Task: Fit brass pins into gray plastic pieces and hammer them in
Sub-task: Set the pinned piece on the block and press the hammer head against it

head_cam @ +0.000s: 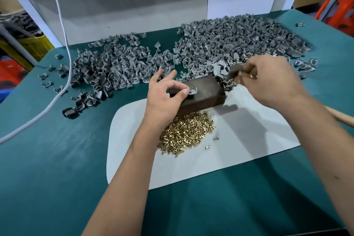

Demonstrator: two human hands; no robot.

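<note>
Covering the bench, teal cloth (57,159) carries a white mat (239,149).

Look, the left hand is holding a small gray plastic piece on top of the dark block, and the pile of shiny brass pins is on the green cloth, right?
Not quite. The head view shows the pile of shiny brass pins lying on the white sheet, not on the green cloth. The rest holds: the left hand pinches a small gray plastic piece on top of the dark block.
</note>
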